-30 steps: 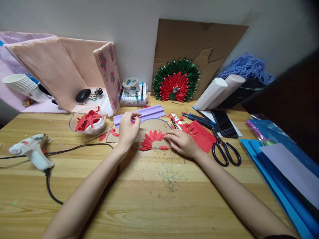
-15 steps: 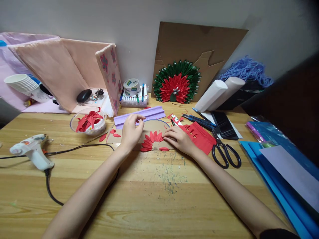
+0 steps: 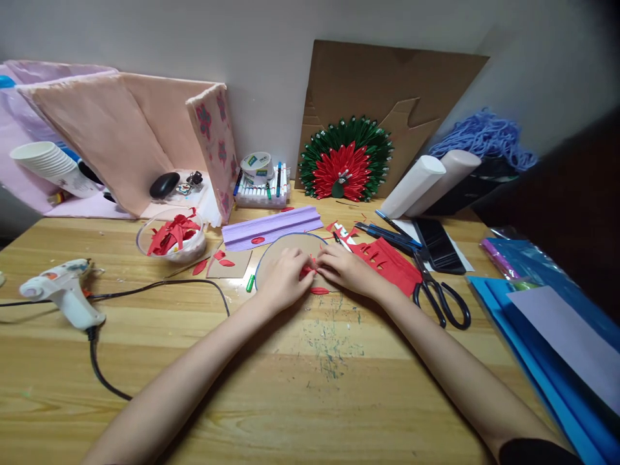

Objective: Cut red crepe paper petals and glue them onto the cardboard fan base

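Note:
A half-round cardboard piece point(image 3: 296, 240) with a blue edge lies on the table under both hands. Red petals point(image 3: 310, 264) on it are mostly covered by my fingers. My left hand point(image 3: 289, 279) is closed, thumb and fingers pinching at the petals. Opposite it, my right hand point(image 3: 343, 266) is closed too, its fingertips meeting the left ones on the red petals. One separate red petal point(image 3: 319, 291) rests at the cardboard's near edge. Another petal point(image 3: 258, 240) sits on the purple crepe paper strip point(image 3: 288, 223).
Left stand a glue gun point(image 3: 62, 290) with its cord and a bowl point(image 3: 140, 240) of red scraps. Scissors point(image 3: 438, 294), red paper point(image 3: 392, 261) and a utility knife point(image 3: 387, 234) lie right. Behind is a green-and-red peacock point(image 3: 349, 155). A green cap point(image 3: 250, 283) lies nearby.
My left hand has moved right and nearer, from above the purple strip onto the petals. The petal on the strip and the green cap now show. My right hand has barely moved.

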A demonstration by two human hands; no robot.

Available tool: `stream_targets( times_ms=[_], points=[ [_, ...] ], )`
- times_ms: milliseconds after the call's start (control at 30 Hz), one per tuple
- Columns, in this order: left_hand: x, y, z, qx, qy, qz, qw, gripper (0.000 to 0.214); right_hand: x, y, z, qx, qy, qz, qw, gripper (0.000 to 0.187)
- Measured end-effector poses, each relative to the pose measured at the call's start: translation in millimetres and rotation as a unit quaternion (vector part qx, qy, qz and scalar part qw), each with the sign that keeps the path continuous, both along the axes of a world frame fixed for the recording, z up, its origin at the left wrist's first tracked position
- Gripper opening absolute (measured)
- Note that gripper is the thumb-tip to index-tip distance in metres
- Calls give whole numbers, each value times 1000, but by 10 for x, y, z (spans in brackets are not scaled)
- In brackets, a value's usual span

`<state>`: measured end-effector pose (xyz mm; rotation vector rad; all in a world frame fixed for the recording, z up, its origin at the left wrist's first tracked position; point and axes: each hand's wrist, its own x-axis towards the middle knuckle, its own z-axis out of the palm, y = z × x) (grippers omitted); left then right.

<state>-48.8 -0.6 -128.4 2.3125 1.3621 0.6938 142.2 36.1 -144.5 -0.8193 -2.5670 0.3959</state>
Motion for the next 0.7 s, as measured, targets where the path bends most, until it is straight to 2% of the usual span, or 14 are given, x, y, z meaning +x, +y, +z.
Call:
stream_targets(
  times_ms=[200, 533, 700],
  points=[
    [75, -41, -122, 23, 14, 13, 1000, 7, 26, -4, 10, 49, -9, -7, 999, 9],
    [79, -56, -93, 76, -7, 24, 997, 12, 26, -87, 145, 64, 40, -12, 997, 5],
    [76, -54, -86, 89, -10, 22, 996, 16, 35, -97, 154, 45, 50, -21, 998, 6]
  ],
)
